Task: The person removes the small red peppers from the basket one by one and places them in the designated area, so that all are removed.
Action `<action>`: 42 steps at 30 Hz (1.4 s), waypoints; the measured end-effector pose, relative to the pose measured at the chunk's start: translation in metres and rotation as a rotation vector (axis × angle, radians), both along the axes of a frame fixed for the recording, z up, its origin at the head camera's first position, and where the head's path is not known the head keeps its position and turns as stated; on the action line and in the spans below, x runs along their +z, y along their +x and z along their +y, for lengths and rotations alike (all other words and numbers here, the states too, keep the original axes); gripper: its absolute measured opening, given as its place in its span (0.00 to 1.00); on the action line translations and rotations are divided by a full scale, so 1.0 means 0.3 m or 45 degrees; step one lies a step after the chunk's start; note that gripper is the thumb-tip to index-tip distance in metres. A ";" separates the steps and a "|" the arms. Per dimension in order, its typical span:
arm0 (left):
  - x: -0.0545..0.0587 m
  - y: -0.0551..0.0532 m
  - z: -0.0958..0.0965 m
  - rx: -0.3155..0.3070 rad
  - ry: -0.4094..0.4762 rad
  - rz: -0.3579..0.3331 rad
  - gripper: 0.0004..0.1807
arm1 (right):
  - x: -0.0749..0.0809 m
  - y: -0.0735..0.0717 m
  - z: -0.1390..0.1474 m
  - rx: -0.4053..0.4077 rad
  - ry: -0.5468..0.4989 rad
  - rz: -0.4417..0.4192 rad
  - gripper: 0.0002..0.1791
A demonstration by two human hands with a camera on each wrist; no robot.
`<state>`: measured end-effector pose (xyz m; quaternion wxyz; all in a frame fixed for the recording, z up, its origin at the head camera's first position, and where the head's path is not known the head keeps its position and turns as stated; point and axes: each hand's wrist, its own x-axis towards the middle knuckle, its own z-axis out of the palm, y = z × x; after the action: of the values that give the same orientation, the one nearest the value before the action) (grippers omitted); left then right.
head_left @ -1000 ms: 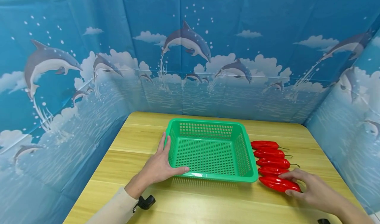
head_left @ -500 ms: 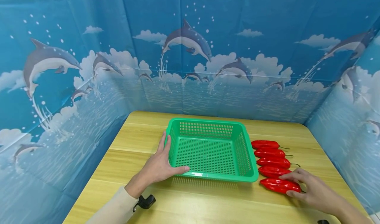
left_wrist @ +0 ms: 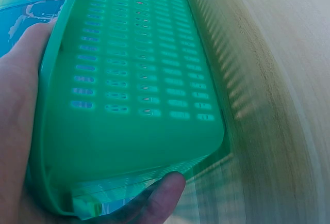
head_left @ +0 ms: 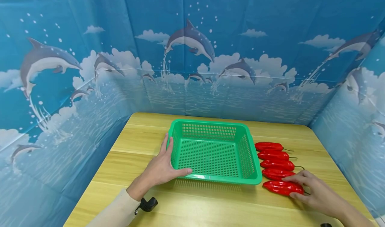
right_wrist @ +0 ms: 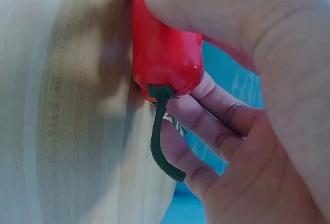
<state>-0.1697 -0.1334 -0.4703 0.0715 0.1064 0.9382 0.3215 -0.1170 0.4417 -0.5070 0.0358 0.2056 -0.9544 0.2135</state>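
A green plastic basket (head_left: 207, 178) with slotted walls stands on the table with nothing in it. My left hand (head_left: 160, 166) grips its near left corner, thumb over the front rim and fingers along the left side; the left wrist view shows a fingertip (left_wrist: 167, 198) against the outer wall. Several red chili peppers (head_left: 275, 155) lie in a row just right of the basket, stems to the right. My right hand (head_left: 315, 192) pinches the nearest red chili pepper (head_left: 282, 188) at its stem end, thumb on one side and fingers opposite. Its curved green stem (right_wrist: 164, 141) hangs past the fingers.
The light wood table (head_left: 192, 207) has rounded back corners. A blue dolphin-print curtain (head_left: 192, 93) borders it at the back and both sides. A small black wrist camera (head_left: 148, 204) sits on the left wrist.
The nearest chili pepper and my right hand have shifted very slightly, widening the gap to the pepper behind. The left hand and the basket have stayed in place.
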 end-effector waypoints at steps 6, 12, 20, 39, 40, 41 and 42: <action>0.005 -0.003 0.001 -0.005 0.007 -0.014 0.83 | -0.006 0.000 0.002 -0.010 -0.006 0.020 0.26; 0.004 -0.004 -0.001 -0.002 0.004 -0.015 0.83 | -0.004 -0.002 0.006 -0.035 0.026 0.003 0.27; 0.007 -0.001 -0.001 0.001 -0.004 -0.006 0.83 | -0.005 0.008 0.011 -0.027 0.019 0.084 0.28; 0.007 -0.001 0.002 0.012 -0.010 -0.003 0.84 | -0.006 0.015 -0.013 -0.085 -0.035 0.117 0.22; 0.007 -0.001 0.002 0.013 -0.008 -0.002 0.84 | -0.007 0.014 -0.017 -0.086 -0.038 0.127 0.22; 0.008 -0.001 0.002 0.013 -0.007 0.002 0.83 | -0.008 0.014 -0.022 -0.087 -0.042 0.138 0.22; 0.009 -0.001 0.002 0.013 -0.007 0.003 0.83 | -0.008 0.014 -0.028 -0.087 -0.048 0.146 0.22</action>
<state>-0.1700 -0.1327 -0.4677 0.0691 0.1018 0.9396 0.3193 -0.1129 0.4334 -0.5093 0.1015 0.1839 -0.9531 0.2179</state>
